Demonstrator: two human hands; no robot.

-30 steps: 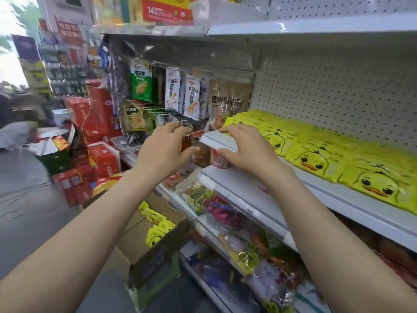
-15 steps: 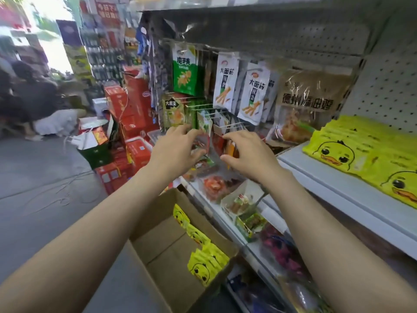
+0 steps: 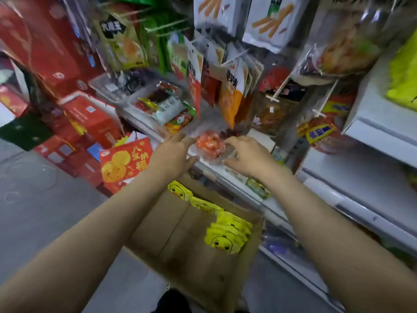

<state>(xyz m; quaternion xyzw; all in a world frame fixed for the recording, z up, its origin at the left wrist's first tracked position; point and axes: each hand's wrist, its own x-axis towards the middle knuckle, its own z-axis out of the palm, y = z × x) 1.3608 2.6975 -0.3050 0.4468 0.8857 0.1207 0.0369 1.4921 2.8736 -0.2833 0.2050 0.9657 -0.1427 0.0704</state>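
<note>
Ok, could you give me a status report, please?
Left hand open beside clear tub. Right hand grips it on shelf edge. Hanging packets close above.

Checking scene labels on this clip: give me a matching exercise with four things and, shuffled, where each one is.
Things:
1. yellow duck packets
2. orange snack tub
3. red gift bag
4. white stick-snack bags

Places:
A. hanging on pegs at the top
B. inside the cardboard box
C. standing left of the cardboard box
D. at the shelf edge, between left hand and right hand

Pairs: 1-B, 2-D, 3-C, 4-A
</note>
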